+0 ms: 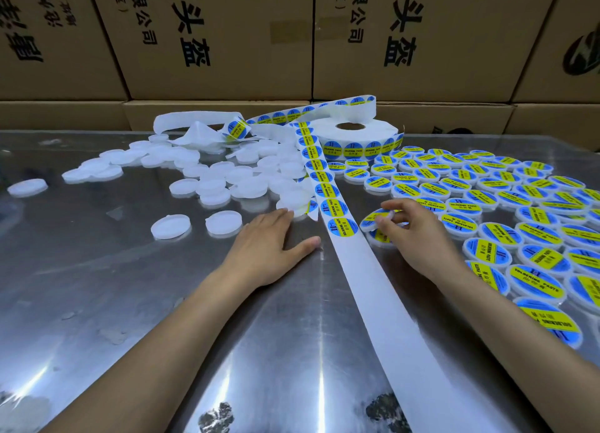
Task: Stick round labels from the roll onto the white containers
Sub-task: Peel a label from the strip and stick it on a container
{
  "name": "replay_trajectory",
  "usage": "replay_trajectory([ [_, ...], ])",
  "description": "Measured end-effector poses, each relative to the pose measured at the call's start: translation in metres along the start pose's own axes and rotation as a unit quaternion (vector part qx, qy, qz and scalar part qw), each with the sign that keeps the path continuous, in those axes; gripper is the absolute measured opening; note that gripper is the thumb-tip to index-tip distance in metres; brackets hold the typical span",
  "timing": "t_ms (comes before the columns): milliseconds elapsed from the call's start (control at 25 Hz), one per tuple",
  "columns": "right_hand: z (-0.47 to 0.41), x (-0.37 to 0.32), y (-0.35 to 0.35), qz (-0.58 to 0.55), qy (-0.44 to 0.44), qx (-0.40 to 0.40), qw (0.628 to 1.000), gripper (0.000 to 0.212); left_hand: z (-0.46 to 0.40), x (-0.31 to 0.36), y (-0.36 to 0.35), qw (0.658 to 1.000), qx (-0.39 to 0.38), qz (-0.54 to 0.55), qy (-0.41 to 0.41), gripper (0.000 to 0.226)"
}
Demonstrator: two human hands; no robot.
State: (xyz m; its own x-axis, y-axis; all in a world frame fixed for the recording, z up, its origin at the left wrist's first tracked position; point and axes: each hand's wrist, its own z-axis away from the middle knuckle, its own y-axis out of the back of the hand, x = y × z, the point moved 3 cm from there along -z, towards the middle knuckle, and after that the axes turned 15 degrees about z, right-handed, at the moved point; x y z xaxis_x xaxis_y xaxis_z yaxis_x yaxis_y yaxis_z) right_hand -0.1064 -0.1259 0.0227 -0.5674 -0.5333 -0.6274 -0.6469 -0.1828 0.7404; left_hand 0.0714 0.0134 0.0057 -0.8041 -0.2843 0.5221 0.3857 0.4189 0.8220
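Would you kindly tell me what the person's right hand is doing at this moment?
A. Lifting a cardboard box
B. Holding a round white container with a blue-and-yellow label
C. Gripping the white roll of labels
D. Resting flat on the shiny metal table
B: the right hand has its fingers curled round a round white container with a blue-and-yellow label, beside the white backing strip.

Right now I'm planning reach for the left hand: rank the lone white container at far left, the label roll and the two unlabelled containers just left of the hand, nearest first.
From the left hand:
1. Two unlabelled containers, just left.
2. Label roll, behind, toward the boxes.
3. Lone white container, far left.
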Motion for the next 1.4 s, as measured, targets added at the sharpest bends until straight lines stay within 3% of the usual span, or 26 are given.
replay_trajectory([
  [240, 0.002, 0.003, 0.002, 0.204, 0.041, -0.001, 0.978, 0.034, 0.004, 0.01, 0.01, 0.996, 0.066, -0.043, -0.042, 0.051],
  [360, 0.003, 0.0, 0.007, 0.22, 0.056, 0.025, 0.974, 0.029, 0.006, 0.019, 0.017, 0.994, 0.086, -0.035, -0.055, 0.03],
  [600, 0.007, -0.008, -0.004, 0.23, 0.148, -0.012, 0.962, 0.031, 0.012, 0.028, 0.018, 0.994, 0.088, -0.042, -0.044, 0.04],
  [1040, -0.007, 0.025, -0.006, 0.354, -0.024, -0.074, 0.932, 0.068, 0.014, 0.029, 0.015, 0.999, 0.038, 0.013, -0.021, 0.041],
  [1200, -0.002, 0.007, -0.006, 0.293, 0.092, -0.022, 0.952, 0.055, 0.015, 0.032, 0.014, 0.998, 0.026, 0.039, -0.039, 0.027],
  [1320, 0.007, -0.006, -0.015, 0.254, 0.203, -0.056, 0.944, 0.043, 0.016, 0.036, 0.015, 0.995, 0.038, 0.06, -0.067, 0.02],
  [1400, 0.009, -0.007, -0.02, 0.247, 0.23, -0.077, 0.938, 0.039, 0.015, 0.037, 0.018, 0.989, 0.073, 0.088, -0.089, 0.018],
])
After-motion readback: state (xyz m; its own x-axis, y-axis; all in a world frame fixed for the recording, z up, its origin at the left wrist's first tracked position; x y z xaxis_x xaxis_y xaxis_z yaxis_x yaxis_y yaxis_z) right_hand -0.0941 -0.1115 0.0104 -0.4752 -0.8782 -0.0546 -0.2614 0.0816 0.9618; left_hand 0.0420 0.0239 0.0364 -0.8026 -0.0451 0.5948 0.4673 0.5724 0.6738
